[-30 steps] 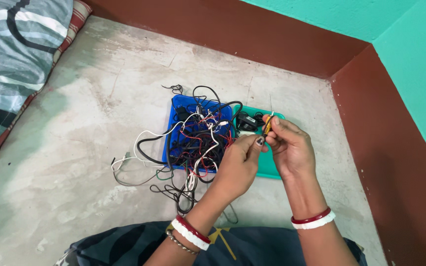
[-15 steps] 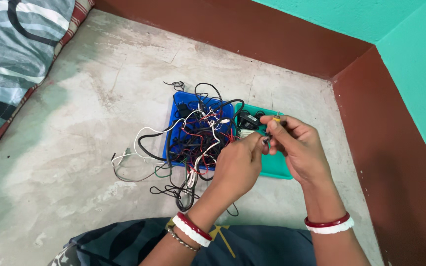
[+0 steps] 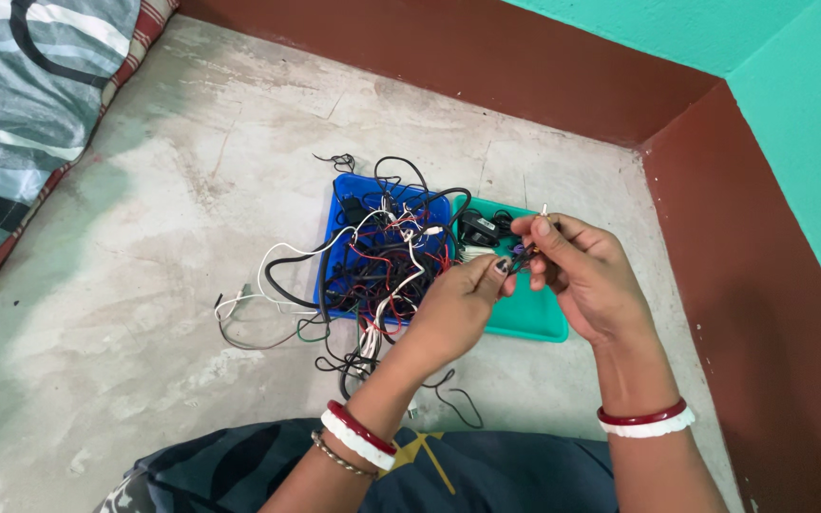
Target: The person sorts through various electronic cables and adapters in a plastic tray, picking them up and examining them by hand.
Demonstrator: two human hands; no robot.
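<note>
Item: small plug, held above the green tray. My right hand fingers pinch it; my left hand fingers pinch its thin wire. Left of tray: blue tray of tangled cables. I'd keep both pinches firm and draw the wire gently.

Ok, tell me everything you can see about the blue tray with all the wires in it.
The blue tray is a shallow rectangular tray that looks like plastic, lying flat on the concrete floor. It is heaped with a tangle of wires in black, white and red, which spill over its left and near edges onto the floor. Its right side lies against a green tray. The left hand hovers over its near right corner, hiding that part.
</note>
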